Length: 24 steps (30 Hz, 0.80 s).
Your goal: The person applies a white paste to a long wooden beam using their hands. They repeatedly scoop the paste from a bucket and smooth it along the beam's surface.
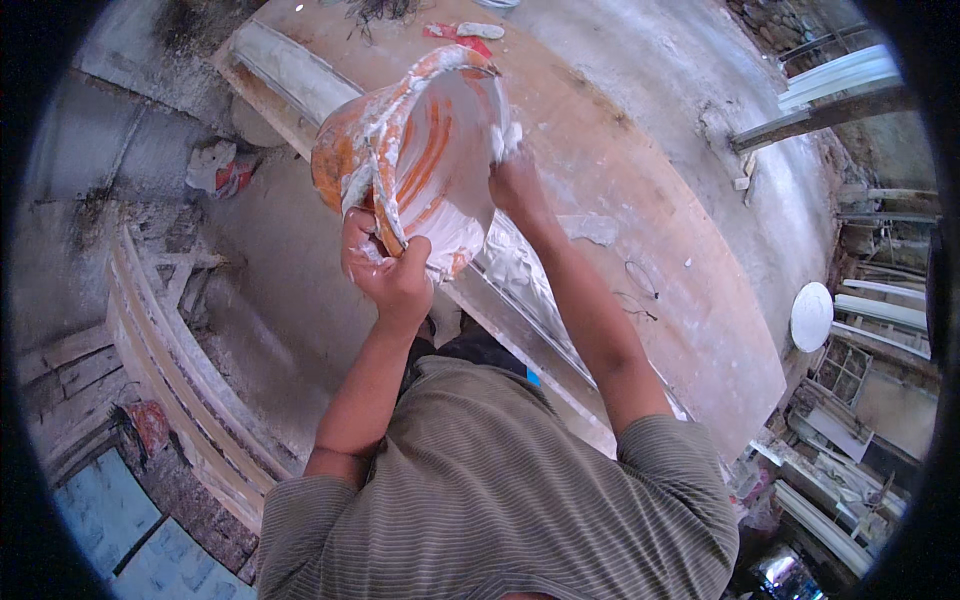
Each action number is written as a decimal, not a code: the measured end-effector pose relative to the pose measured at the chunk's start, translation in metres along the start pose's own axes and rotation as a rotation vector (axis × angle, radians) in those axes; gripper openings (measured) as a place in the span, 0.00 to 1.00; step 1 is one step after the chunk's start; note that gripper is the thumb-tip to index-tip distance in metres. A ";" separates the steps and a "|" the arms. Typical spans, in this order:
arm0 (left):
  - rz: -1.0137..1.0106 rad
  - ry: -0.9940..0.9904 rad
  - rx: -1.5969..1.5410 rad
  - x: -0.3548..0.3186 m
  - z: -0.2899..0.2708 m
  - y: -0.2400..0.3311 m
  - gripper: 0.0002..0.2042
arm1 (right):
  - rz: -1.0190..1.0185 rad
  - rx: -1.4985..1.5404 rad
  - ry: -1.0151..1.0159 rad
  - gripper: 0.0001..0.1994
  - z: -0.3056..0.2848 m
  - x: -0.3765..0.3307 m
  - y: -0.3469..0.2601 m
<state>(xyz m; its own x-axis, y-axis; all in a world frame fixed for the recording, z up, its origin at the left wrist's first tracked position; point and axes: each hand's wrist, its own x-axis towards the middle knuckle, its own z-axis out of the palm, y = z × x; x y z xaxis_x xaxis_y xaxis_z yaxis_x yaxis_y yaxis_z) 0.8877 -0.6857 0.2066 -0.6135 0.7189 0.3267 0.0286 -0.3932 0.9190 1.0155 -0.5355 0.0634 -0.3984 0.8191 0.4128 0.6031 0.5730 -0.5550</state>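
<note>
An orange bucket (335, 150), thickly smeared with white paste, is tilted over the table edge with its mouth facing right. My left hand (390, 270) is closed on its near rim, the fingers coated in white. Beside the right part of the mouth is my right hand (518, 185); its fingers are blurred and covered in white, so their grip cannot be made out. Wet white paste (515, 265) lies just below the bucket on a long narrow moulding form (510, 310), which runs along the near edge of the table.
The broad pinkish tabletop (680, 240) carries a thin wire (640, 280) and a glove-like white piece (480, 31). Curved wooden frames (190, 370) stand at left. A round white lid (811, 316) and long white strips (880, 310) lie at right.
</note>
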 end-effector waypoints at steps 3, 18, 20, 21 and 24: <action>0.077 0.060 -0.006 0.017 0.011 -0.011 0.11 | 0.322 0.178 -0.200 0.13 0.002 -0.024 -0.023; 0.100 0.026 0.025 0.046 0.006 -0.057 0.09 | -0.012 0.164 -0.778 0.15 -0.036 0.013 -0.009; 0.013 -0.002 0.034 0.040 -0.016 -0.057 0.12 | 0.165 0.138 -0.590 0.13 -0.068 0.052 -0.077; -0.036 -0.029 0.022 0.039 -0.021 -0.057 0.15 | 0.057 0.219 -0.343 0.13 -0.056 0.056 -0.068; -0.094 -0.030 -0.008 0.031 -0.037 -0.058 0.16 | -0.163 0.037 -0.424 0.14 -0.027 0.061 -0.010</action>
<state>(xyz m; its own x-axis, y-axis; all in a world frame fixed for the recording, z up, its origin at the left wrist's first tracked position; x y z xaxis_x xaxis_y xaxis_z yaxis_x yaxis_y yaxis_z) 0.8374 -0.6614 0.1550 -0.5897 0.7694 0.2457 -0.0344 -0.3278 0.9441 1.0040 -0.4917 0.1140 -0.7383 0.6531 0.1685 0.4876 0.6894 -0.5357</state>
